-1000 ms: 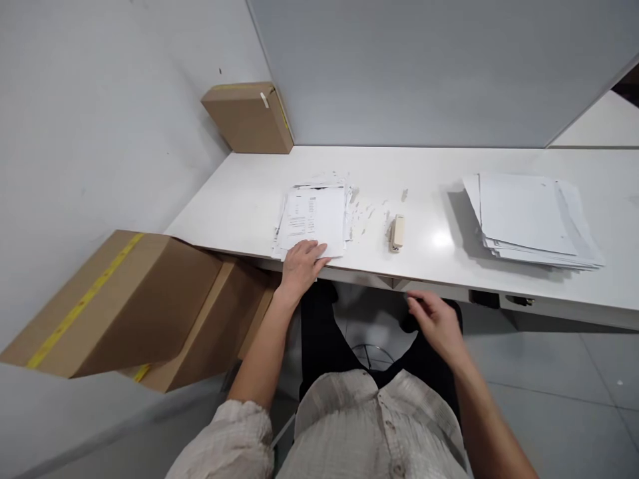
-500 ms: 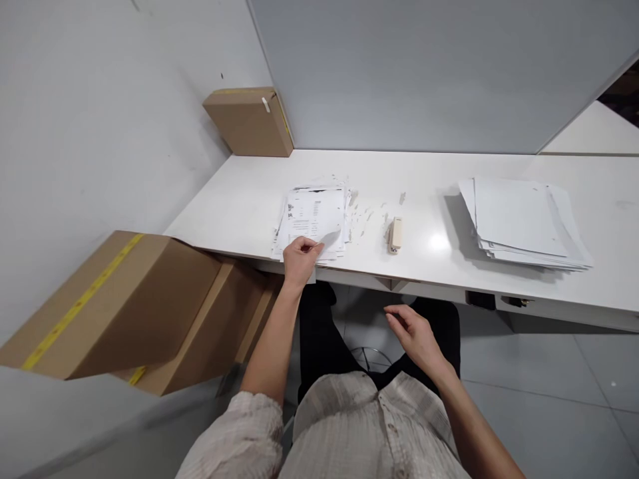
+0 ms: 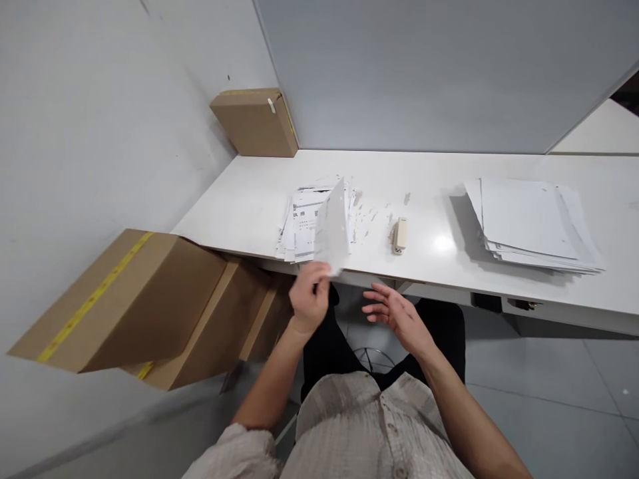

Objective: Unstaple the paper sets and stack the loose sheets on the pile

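My left hand (image 3: 310, 296) is closed on the near edge of a sheet of paper (image 3: 332, 229), which stands tilted up off a stack of printed sheets (image 3: 303, 229). The top page of that stack carries black print. My right hand (image 3: 394, 315) hovers over my lap in front of the table edge, fingers spread, holding nothing. A small beige stapler (image 3: 400, 235) lies on the table to the right of the printed stack.
On the white table (image 3: 424, 176) a taller pile of white paper (image 3: 529, 216) sits at the right. One cardboard box (image 3: 257, 125) stands in the back left corner. Larger taped boxes (image 3: 130, 299) stand left of the table. A grey panel (image 3: 399, 73) rises behind.
My left hand has lifted the sheet off the printed stack and drawn it toward me, uncovering another page. My right hand has moved left and up, its fingers now spread.
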Tool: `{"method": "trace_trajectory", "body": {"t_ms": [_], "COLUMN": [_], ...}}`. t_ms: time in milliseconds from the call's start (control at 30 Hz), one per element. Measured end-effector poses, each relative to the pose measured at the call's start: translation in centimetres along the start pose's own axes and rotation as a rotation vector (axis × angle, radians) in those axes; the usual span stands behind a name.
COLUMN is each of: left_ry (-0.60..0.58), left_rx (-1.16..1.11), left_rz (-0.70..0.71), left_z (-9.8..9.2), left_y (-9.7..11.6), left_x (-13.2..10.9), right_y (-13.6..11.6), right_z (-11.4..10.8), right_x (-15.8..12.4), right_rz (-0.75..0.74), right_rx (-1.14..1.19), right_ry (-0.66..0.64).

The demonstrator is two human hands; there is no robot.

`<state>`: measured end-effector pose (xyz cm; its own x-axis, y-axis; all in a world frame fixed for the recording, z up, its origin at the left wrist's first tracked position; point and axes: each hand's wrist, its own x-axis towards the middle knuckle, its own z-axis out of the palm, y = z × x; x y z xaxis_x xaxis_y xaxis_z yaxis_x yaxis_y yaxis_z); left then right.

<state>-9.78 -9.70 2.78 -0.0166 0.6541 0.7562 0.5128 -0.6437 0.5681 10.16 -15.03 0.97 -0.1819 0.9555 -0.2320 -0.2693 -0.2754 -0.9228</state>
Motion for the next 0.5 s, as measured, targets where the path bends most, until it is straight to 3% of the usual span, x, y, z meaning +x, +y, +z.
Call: {"method": "trace_trajectory", "body": {"t_ms": [67,133,200,300,400,500], "left_ry": [-0.277,-0.512,-0.651,-0.605,-0.450,-0.549], "left_rx": [0.003,-0.004,-0.031,-0.018,0.281,0.610], "left_rz": [0.207,0.345,0.404,0.331,0.098,-0.084], "left_z": [-0.1,0.1,0.2,-0.2,-1.4,-3.0], "left_y": [1.7,3.0,3.4,2.0,-1.4,-5.0], "left_x": [-1.9,-3.2,-3.6,-2.2,0.7,3.3], "right_y": [-0.4,-0.4,0.3,1.7,2.6,2.8], "right_z": [0.3,0.4,0.2,-0.5,-1.4,-2.2], "right_x": [0.5,0.8,0.9,0.4,-0.7,-1.9], "right_rz": [0.017,0.035,0.089,0.191,0.254,0.279], "right_rx": [0.192,0.222,0.193,0.220,0.287,0.313], "right_ry": [-0.050,-0.019,0.079,0.230,0.319,0.363]}}
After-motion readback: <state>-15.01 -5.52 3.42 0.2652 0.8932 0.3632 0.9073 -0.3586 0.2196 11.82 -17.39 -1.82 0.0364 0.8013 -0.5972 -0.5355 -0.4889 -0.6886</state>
